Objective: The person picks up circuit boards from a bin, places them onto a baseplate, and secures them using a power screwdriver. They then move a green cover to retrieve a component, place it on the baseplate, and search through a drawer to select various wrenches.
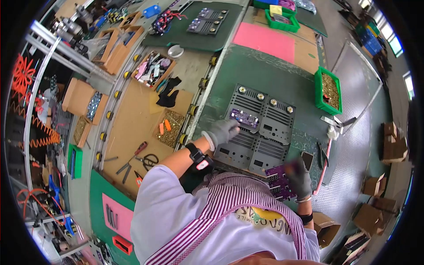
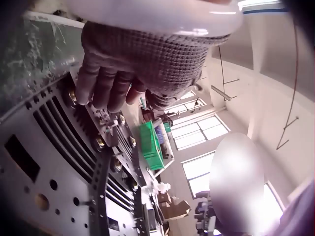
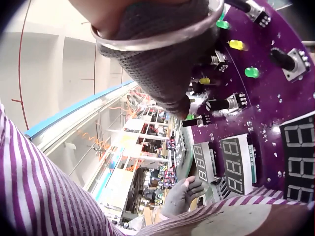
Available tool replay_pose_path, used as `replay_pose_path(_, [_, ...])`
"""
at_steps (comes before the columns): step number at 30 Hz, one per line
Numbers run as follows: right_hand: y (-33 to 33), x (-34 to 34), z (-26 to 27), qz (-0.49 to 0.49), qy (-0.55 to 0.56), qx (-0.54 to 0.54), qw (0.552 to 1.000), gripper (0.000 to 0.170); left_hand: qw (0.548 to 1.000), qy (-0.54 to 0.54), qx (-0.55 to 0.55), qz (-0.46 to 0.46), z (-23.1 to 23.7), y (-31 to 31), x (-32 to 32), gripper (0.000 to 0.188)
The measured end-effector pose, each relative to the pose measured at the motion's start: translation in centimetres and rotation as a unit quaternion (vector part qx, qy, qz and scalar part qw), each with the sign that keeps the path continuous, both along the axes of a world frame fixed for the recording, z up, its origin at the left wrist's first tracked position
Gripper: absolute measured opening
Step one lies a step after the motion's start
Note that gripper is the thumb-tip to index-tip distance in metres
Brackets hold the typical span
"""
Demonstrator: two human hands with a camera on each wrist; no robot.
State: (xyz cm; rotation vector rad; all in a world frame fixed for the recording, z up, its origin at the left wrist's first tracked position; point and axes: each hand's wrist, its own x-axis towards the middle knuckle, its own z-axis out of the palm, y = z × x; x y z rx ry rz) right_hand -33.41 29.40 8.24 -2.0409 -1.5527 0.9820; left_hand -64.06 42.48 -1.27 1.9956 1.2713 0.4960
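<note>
My right hand (image 1: 301, 180), in a grey glove, grips a purple circuit board (image 1: 274, 180) by its edge, close to the apron. The right wrist view shows that board's digit displays (image 3: 233, 162), knobs and small green and yellow lights. My gloved left hand (image 1: 222, 132) is over slotted dark grey metal panels (image 1: 270, 148), beside a smaller purple circuit board (image 1: 244, 118) lying on them. In the left wrist view its fingers (image 2: 103, 88) are loosely extended and together, tips close over that smaller board. Brass-coloured round fittings (image 1: 274, 102) line the panels' far edge.
A green bin of small metal parts (image 1: 327, 93) stands at the right edge. A phone (image 1: 307, 160) and pliers (image 1: 323, 154) lie near my right hand. Across the roller rail are a box of screws (image 1: 170, 128) and a screwdriver (image 1: 141, 148). A pink sheet (image 1: 264, 42) lies farther up.
</note>
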Motion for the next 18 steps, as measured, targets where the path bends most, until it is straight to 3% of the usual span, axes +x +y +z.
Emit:
replay_pose_path(2, [1.2, -1.0, 0.3, 0.08, 0.005, 0.018, 0.997, 0.05, 0.981, -0.136, -0.071, -0.117, 1.2, -1.9, 3.2, 0.044])
replay_pose_path(4, [2.4, -3.0, 1.2, 0.18, -0.014, 0.067, 0.981, 0.058, 0.92, -0.233, -0.259, -0.179, 4.5, -4.3, 6.4, 0.053])
replay_pose_path(9, [4.4, -1.9, 0.6, 0.319, -0.021, 0.09, 0.943, 0.06, 0.788, -0.423, -0.388, -0.222, 4.2, -6.4, 8.7, 0.058])
replay_pose_path(11, [4.6, -1.4, 1.8, 0.335, -0.06, -0.029, 0.94, 0.059, 0.724, -0.486, -0.447, -0.199, 2.5, -7.2, 8.8, 0.053])
replay_pose_path(12, [4.4, -1.3, 2.5, 0.34, -0.076, -0.09, 0.933, 0.059, 0.738, -0.463, -0.451, -0.191, 1.9, -7.7, 8.8, 0.054])
replay_pose_path(14, [3.4, -1.5, 2.8, 0.321, -0.101, -0.063, 0.94, 0.055, 0.766, -0.419, -0.455, -0.175, 3.1, -8.2, 8.2, 0.059])
replay_pose_path(15, [2.8, -1.4, 2.4, 0.312, -0.101, -0.036, 0.944, 0.054, 0.725, -0.462, -0.496, -0.122, 4.1, -8.6, 8.3, 0.048])
replay_pose_path(18, [1.7, -1.3, 1.4, 0.279, -0.131, 0.011, 0.951, 0.043, 0.848, -0.365, -0.363, -0.123, 3.0, -8.6, 9.4, 0.046])
